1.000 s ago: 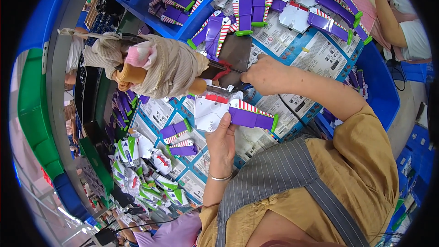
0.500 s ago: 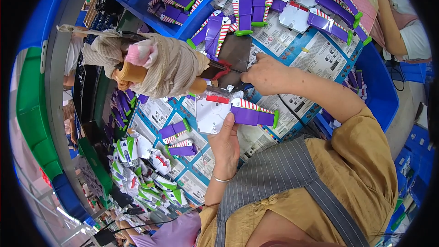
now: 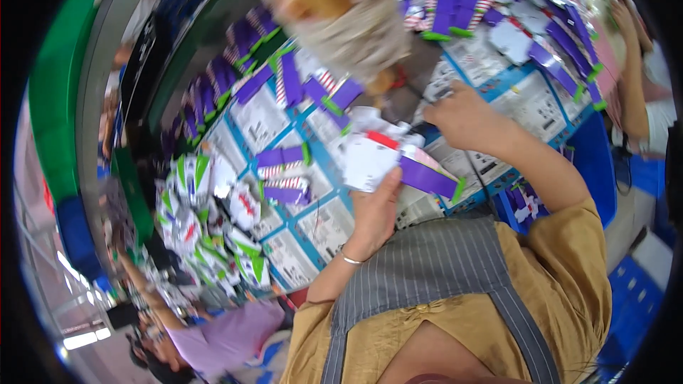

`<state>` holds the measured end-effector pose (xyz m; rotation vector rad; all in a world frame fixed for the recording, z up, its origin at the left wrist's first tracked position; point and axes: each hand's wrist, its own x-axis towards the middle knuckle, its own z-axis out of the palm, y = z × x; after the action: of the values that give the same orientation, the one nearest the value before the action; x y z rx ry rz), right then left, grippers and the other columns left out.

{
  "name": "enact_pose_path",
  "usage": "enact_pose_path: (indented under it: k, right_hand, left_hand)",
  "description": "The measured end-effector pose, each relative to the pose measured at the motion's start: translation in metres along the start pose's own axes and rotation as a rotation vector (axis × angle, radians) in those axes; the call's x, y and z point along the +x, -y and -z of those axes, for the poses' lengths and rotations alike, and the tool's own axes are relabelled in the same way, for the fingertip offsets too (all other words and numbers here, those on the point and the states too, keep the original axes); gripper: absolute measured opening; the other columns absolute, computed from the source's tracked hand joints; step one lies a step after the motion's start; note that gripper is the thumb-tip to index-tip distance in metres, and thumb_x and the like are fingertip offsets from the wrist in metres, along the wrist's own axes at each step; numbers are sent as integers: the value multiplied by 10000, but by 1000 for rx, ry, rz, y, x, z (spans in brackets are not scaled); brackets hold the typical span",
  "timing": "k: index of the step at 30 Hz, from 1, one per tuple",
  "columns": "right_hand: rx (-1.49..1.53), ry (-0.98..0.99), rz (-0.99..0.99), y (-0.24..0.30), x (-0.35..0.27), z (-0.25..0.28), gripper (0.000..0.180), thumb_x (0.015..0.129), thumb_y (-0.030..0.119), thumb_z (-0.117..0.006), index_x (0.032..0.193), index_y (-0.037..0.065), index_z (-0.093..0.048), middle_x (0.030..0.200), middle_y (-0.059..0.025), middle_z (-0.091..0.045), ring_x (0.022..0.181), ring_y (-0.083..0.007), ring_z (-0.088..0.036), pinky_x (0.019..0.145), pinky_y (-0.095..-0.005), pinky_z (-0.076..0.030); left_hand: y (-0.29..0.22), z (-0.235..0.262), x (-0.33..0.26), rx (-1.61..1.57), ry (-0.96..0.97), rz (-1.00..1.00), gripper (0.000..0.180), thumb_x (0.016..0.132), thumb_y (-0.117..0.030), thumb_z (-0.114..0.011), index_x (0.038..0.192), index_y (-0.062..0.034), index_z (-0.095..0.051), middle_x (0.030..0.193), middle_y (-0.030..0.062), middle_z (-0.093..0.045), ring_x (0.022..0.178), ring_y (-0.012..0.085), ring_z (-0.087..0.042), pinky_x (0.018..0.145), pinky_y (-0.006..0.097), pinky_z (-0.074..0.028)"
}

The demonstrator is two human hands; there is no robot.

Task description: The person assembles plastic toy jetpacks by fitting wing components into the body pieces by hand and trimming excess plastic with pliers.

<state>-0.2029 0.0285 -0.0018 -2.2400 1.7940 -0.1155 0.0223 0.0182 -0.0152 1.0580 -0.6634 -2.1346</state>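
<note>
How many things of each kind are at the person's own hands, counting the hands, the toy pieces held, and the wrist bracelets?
Own hands: 2 (left hand, right hand)
white and purple toy piece, held in the left hand: 1
thin bracelet on the left wrist: 1
Total: 4

The toy part (image 3: 388, 163) is a flat piece with a white body, a red patch near its upper edge and a purple wing that ends in a green tip at the right. It is held up off the desk (image 3: 313, 220), tilted, with the wing slanting down to the right. The left hand (image 3: 373, 217) holds it from below, thumb against the white body. The right hand (image 3: 462, 117) touches its upper right edge, where a striped bit shows beside the wing.
</note>
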Motion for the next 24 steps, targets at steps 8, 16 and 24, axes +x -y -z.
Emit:
enact_pose_path:
  k: [8, 16, 24]
  right_hand:
    - [-204, 189, 81, 35, -37, 9, 62, 705, 66, -547, 757, 77, -578, 656, -73, -580, 687, -228, -604, 881, -409, -379]
    - [-251, 157, 42, 43, -39, 3, 34, 695, 71, -571, 707, 99, -586, 642, -66, -596, 664, -218, -610, 846, -397, -389]
    - [-277, 100, 54, 45, -43, -3, 52, 707, 82, -545, 747, 86, -578, 647, -65, -589, 665, -225, -609, 799, -386, -395]
  left_hand:
    - [-72, 106, -51, 1247, 226, -413, 413, 820, -1, -584, 1226, -48, -523, 1197, 107, -557, 1098, 196, -522, 891, 328, -426]
    - [-99, 111, 8, 1837, -62, -888, 409, 808, -50, -568, 1212, -58, -511, 1128, 140, -535, 1006, 320, -516, 872, 406, -428]
    - [-77, 95, 32, 1903, -356, -992, 373, 824, -205, -603, 1186, -131, -547, 1051, 83, -555, 953, 245, -532, 780, 375, -409]
